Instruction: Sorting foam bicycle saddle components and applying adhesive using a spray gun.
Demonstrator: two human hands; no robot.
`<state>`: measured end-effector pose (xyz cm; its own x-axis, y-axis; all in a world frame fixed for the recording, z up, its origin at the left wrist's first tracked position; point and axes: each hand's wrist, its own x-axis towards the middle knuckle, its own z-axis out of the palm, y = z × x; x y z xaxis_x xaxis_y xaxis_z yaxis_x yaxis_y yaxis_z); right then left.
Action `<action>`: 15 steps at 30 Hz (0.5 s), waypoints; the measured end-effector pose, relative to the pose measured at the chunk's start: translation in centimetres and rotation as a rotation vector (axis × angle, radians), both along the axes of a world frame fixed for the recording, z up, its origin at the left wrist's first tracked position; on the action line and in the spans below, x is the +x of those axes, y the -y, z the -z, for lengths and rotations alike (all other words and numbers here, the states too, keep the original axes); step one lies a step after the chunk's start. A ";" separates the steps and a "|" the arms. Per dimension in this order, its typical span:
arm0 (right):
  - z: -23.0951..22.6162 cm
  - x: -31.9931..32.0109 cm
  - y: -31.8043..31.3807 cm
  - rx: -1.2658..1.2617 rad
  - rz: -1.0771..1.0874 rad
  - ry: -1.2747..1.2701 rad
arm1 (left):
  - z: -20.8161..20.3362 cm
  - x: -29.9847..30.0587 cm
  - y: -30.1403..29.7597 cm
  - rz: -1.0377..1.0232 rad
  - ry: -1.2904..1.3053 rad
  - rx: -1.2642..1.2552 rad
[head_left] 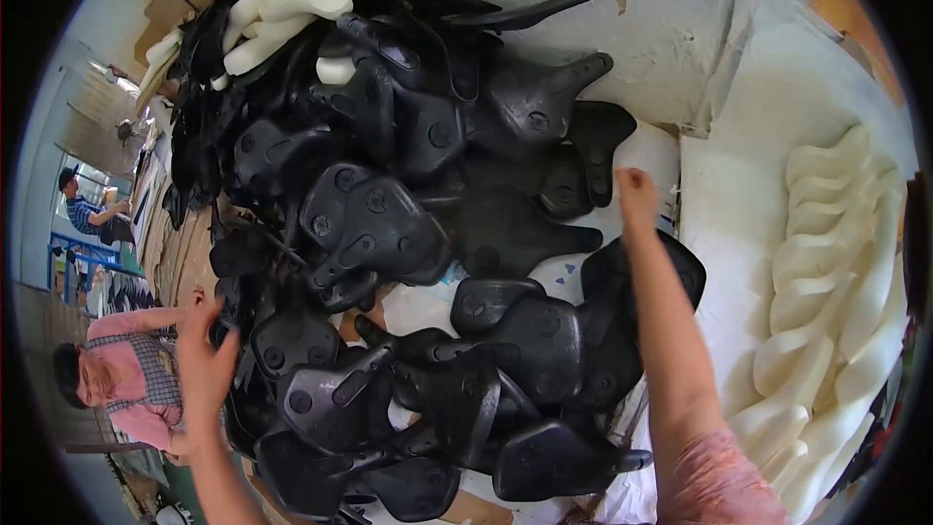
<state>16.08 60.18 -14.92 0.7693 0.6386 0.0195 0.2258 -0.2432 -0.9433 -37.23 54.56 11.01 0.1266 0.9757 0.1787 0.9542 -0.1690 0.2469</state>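
Observation:
A large heap of black saddle-shaped moulded pieces spreads below me, many overlapping at different angles. My left hand is raised at the heap's left side, its fingers apart and holding nothing. At the heap's right side, my right hand has its fingers drawn in. Nothing shows in that hand. Its fingertips are close beside an upright-lying black saddle-shaped piece; I cannot tell whether they touch it. Another rounded black piece lies partly behind my right forearm.
White saddle-shaped foam pieces are stacked in a row at the right. A few more white pieces lie on the heap's far left. Pale cardboard walls the far side. A co-worker in an apron is at the left; another person sits farther back.

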 end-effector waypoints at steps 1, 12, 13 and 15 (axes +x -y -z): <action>4.2 7.3 -1.1 -0.150 0.113 -0.131 | 4.4 4.2 -4.2 0.110 0.176 0.065; 0.2 0.0 -9.8 -0.391 -0.395 -0.369 | 21.1 24.8 -16.9 0.119 -0.423 -0.005; 0.9 -0.4 -10.4 -0.398 -0.340 -0.171 | 21.7 23.3 -17.7 0.135 -0.334 0.023; 2.9 -0.6 -10.0 -0.429 -0.300 0.169 | 22.5 22.0 -18.1 0.096 -0.337 0.020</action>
